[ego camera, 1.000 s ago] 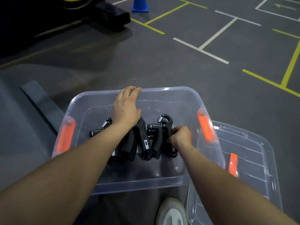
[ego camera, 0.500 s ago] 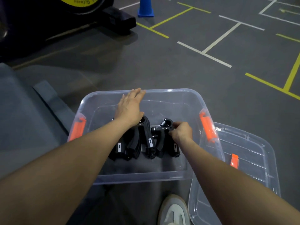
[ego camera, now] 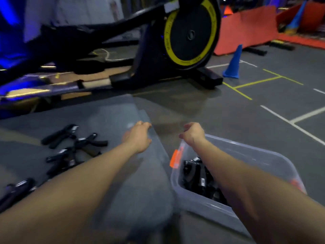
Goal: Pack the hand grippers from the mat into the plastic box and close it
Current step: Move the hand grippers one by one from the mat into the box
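**Packing half done, more grippers waiting on the mat**

Reaching out over the grey mat (ego camera: 123, 173), both hands are empty. The left hand (ego camera: 139, 136) hangs above the mat's far edge with its fingers loosely curled, gripping nothing; the right hand (ego camera: 192, 133) hovers over the near-left corner of the plastic box (ego camera: 198, 201), fingers likewise slack and bent, touching nothing that can be made out (the frame is blurred by motion).

The box sits just right of the mat, open, with its orange latch (ego camera: 175, 158) on the end facing the mat. Some packed grippers (ego camera: 195, 175) lie inside, dark and bunched together. Left of the box, on the mat, several loose hand grippers (ego camera: 73, 143) are still scattered, well apart from the box.

So the job looks partly done: those remaining grippers must go in, and then the lid, not visible here, must go on.
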